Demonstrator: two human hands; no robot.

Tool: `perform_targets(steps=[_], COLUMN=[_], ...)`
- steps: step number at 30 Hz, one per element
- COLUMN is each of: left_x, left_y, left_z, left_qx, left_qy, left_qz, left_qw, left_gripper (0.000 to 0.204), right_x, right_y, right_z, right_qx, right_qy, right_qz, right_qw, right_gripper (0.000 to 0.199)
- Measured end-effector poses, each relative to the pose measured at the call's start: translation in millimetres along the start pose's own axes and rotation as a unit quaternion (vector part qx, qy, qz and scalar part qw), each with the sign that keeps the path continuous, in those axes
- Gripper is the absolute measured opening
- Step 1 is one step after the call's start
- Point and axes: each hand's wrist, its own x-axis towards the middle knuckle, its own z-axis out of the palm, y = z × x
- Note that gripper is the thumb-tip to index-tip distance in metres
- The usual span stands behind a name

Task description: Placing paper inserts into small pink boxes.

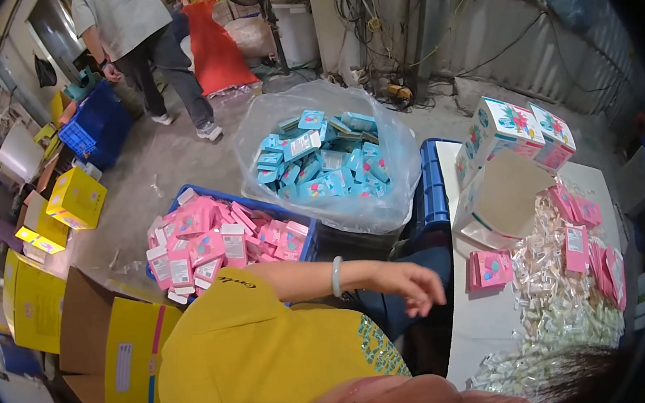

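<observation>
My left hand is in front of my body, at the near edge of the white table. Its fingers are loosely bent and a little apart, with nothing visible in them. A pale bangle circles that wrist. The nearest item on the table is a small stack of pink packets. Right of it, small clear-wrapped pieces lie in a spread heap, with more pink packets on top. Behind the stack, a white carton stands with its top open. My right hand is not in view.
A blue crate full of pink packets stands left of a large clear bag holding blue packets. Printed cartons stand at the table's far end. Yellow boxes line the left. Another person is on the floor beyond.
</observation>
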Motion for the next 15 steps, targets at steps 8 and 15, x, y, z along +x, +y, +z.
perform_targets(steps=[8,15], left_x=[21.9,59.1], left_y=[146.7,151.4], left_z=[105.8,130.0], left_qx=[0.013,0.063], left_qy=[-0.236,-0.301], left_qz=[0.338,0.443], left_qw=[0.911,0.842], left_gripper=[0.032,0.06], right_x=[-70.7,-174.8], right_y=[-26.2,-59.7], right_z=[-53.9,-138.7], right_qx=[-0.076,-0.136], right_qy=[0.053,0.113], right_qz=[0.278,0.51], right_qw=[0.956,0.842], right_gripper=[0.023,0.022])
